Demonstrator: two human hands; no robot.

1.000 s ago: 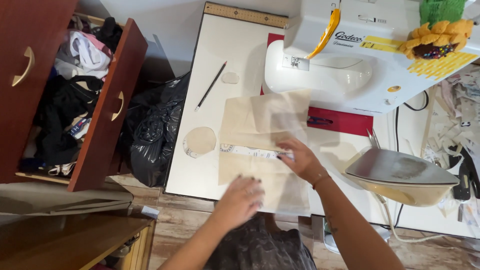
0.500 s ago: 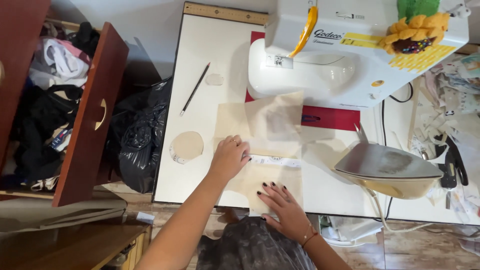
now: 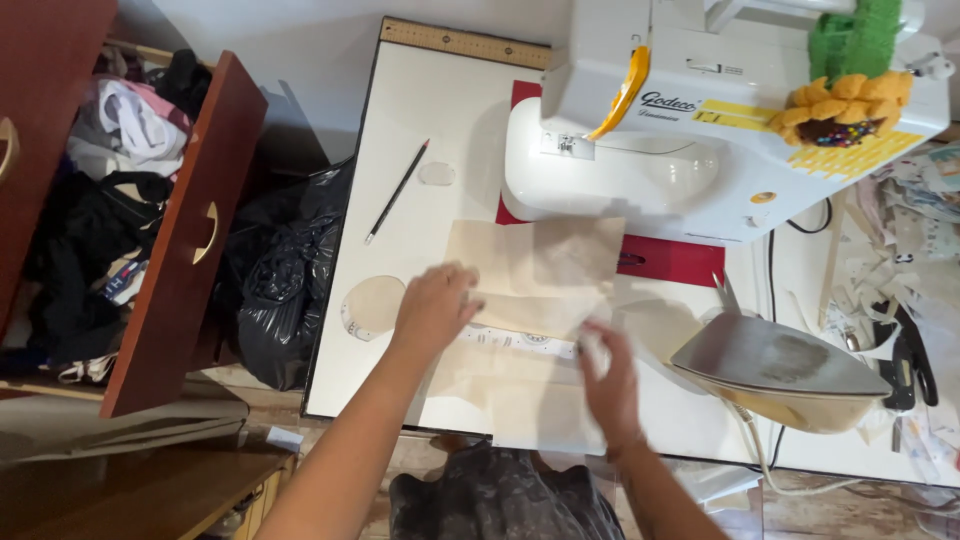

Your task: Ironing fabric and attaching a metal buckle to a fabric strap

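The person's left hand [image 3: 435, 308] is pressing flat on a pale beige rectangular piece of fabric [image 3: 535, 300] that is lying on the white table [image 3: 420, 100], just in front of the white sewing machine [image 3: 690, 130]; its fingers are lying close together, palm down, clamped on nothing. The right hand [image 3: 608, 372] is blurring over the lower right part of the same fabric, so whether its fingers are apart or pinching the cloth cannot be told. A white printed strip [image 3: 520, 340], perhaps a tape or ruler, is running between the 2 hands. The silver-soled iron [image 3: 775, 365] is resting soleplate-up just beside the right hand, and this looks like the main risk: a sideways sweep of that hand could brush the metal or knock the iron off the table edge, and its cord could catch. The fabric is overhanging the near edge and could slide if the left hand lets go. A black pencil [image 3: 397, 192] and a round beige fabric disc [image 3: 372, 306] are lying to the left. The fabric's near end is hard to tell from the dark garment below, and the iron's handle is hidden.
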